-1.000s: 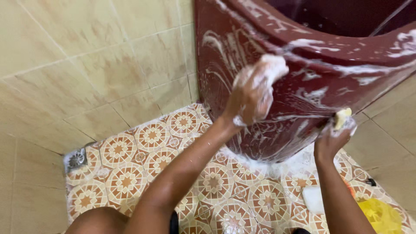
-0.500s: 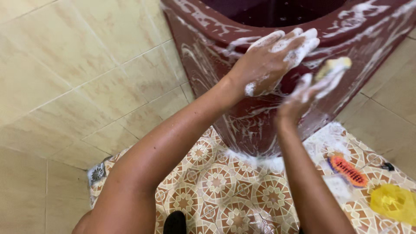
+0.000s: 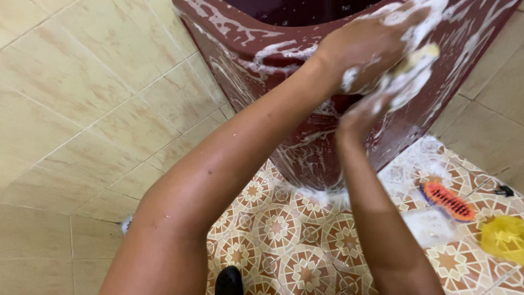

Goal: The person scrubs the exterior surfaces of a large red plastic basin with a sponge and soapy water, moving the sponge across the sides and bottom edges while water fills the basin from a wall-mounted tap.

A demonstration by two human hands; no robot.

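A single head-worn camera looks steeply down and forward from close above the person's arms. It faces a corner of beige wall tiles point(image 3: 82, 98), with the soapy maroon tub point(image 3: 305, 136) at top and the patterned floor point(image 3: 284, 229) below.

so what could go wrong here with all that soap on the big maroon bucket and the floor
The left hand rests on the foam-streaked maroon bucket, so it could slide off the slick wall. The right hand grips a yellow sponge with lathered fingers and may drop it. Suds pooled at the bucket's base wet the patterned floor tiles, a likely slipping spot, and the orange brush lies underfoot.
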